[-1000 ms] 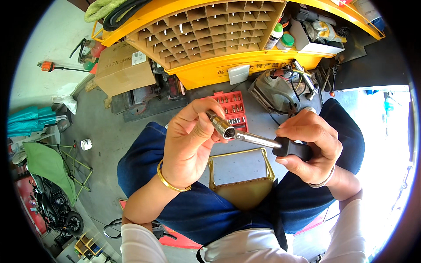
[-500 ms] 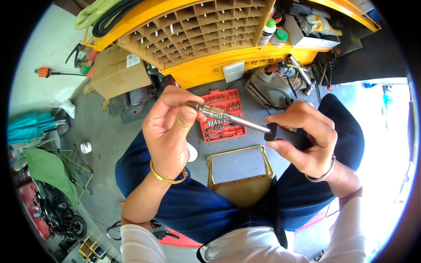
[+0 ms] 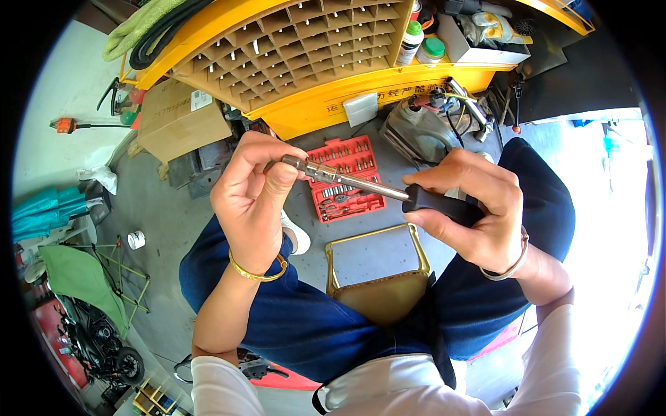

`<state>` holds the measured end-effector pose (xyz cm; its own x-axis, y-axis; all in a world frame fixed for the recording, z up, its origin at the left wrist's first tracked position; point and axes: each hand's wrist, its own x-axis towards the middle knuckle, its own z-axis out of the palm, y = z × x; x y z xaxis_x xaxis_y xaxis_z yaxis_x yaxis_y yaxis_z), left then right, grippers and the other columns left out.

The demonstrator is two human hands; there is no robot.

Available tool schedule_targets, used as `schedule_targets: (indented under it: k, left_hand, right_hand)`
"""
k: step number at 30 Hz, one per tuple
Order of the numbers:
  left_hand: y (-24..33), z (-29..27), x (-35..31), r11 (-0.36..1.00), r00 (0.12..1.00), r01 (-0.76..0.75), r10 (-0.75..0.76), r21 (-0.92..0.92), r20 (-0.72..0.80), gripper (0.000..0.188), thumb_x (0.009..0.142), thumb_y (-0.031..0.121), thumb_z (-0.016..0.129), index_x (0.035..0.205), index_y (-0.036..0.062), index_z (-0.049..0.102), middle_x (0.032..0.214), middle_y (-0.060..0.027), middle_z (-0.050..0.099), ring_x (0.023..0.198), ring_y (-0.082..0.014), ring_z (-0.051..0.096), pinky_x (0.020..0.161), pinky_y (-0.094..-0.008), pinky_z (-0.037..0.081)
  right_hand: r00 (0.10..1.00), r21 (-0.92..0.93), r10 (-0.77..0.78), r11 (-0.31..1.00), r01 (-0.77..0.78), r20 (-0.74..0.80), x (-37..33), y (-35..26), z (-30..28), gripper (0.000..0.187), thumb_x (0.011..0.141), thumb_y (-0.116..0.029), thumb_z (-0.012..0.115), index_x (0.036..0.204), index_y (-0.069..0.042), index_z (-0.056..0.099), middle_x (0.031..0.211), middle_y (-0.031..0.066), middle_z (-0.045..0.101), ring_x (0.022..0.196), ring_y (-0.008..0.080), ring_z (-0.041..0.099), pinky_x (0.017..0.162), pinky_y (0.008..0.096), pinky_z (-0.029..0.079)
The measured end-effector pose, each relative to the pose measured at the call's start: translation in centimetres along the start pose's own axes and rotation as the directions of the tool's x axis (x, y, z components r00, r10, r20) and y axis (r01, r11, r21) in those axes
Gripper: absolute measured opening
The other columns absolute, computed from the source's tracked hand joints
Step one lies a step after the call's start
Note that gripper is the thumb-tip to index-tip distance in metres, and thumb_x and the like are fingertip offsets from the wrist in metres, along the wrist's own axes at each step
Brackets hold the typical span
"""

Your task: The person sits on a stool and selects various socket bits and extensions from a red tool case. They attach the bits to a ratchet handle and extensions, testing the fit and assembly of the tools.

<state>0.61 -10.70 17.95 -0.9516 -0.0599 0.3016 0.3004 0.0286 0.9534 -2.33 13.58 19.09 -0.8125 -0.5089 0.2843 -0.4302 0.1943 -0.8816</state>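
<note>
The person's two hands are well apart, linked only by the driver [image 3: 378, 187] held up between them in front of the body, above the spread knees. Its long axis runs mostly left to right, on a slight slant: the black handle [image 3: 440, 206] sits at the right and a little nearer the person, while the bright metal shaft reaches left and a touch farther off. Toward that left end the shaft runs into a thicker, shiny metal sleeve [image 3: 322, 172], with a darker piece at the very tip, all in one straight line. Whether the shaft tips up or down, I can't tell.

The left hand [image 3: 246, 201] is closed on that tip, pinching it between thumb and forefinger. The right hand [image 3: 485, 215] grips the handle, thumb on the near side and fingers over the far side.

Beyond the driver, on the grey floor, an open red tool case [image 3: 371, 202] shows rows of small metal pieces; the shaft passes across my view of it. Nearer, between the knees, is a gold-framed seat [image 3: 378, 298]. On the far side stands a yellow cabinet [image 3: 305, 118] bearing a cardboard grid [image 3: 305, 43], with a cardboard box [image 3: 184, 121] to its left.
</note>
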Motion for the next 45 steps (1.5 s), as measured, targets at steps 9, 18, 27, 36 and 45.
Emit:
schedule_targets:
  k: [9,18,27,36,45]
  left_hand:
    - [-0.6,0.2,-0.4,0.993,1.0,-0.003,0.005,0.12,-0.023,0.012,0.087,0.002,0.059,0.094,-0.0086,0.059,0.09,-0.0088,0.053,0.076,-0.0126,0.056,0.068,-0.0248,0.054]
    - [-1.5,1.2,-1.3,0.988,0.993,0.061,-0.046,0.142,-0.106,0.014,0.087,0.002,0.059,0.096,-0.0084,0.06,0.09,-0.0082,0.056,0.074,-0.0118,0.057,0.068,-0.0248,0.053]
    - [-1.4,0.6,-0.6,0.987,0.996,0.044,-0.031,0.155,-0.081,0.012,0.087,0.002,0.059,0.094,-0.0077,0.06,0.088,-0.0077,0.055,0.075,-0.0122,0.056,0.068,-0.0248,0.053]
    - [-0.2,-0.7,0.4,0.995,0.999,0.04,-0.04,0.087,-0.002,0.014,0.086,0.004,0.061,0.093,-0.0075,0.06,0.087,-0.0088,0.055,0.075,-0.0134,0.058,0.068,-0.0249,0.053]
    - [-0.1,-0.9,0.2,0.995,0.996,0.091,-0.09,0.044,-0.029,0.014,0.086,0.005,0.062,0.092,-0.0069,0.06,0.085,-0.008,0.056,0.075,-0.0132,0.058,0.068,-0.0241,0.051]
  right_hand:
    - [0.994,0.054,0.106,0.993,-0.105,-0.011,-0.1,-0.1,0.3,0.026,0.067,-0.006,0.075,0.09,0.002,0.067,0.069,0.0068,0.058,0.057,0.0115,0.055,0.052,0.0215,0.04]
    - [0.995,0.062,0.098,0.993,-0.096,-0.024,-0.3,1.0,0.9,0.025,0.068,-0.006,0.075,0.091,0.0,0.067,0.071,0.0056,0.06,0.059,0.0103,0.057,0.051,0.021,0.043]
    - [0.972,0.145,0.229,0.961,-0.234,0.051,-0.3,1.1,1.2,0.024,0.074,-0.009,0.075,0.095,-0.001,0.066,0.077,0.0038,0.06,0.067,0.006,0.056,0.053,0.0184,0.044]
    - [0.877,0.484,0.413,0.732,-0.48,0.246,-0.4,1.7,1.9,0.024,0.081,-0.013,0.071,0.096,0.004,0.063,0.072,0.0008,0.06,0.066,0.0041,0.055,0.061,0.0184,0.045]
    - [0.805,0.64,0.402,0.491,-0.591,0.436,-0.4,2.8,2.2,0.027,0.089,-0.02,0.06,0.102,0.004,0.061,0.08,0.0073,0.065,0.072,0.0123,0.063,0.071,0.0235,0.05]
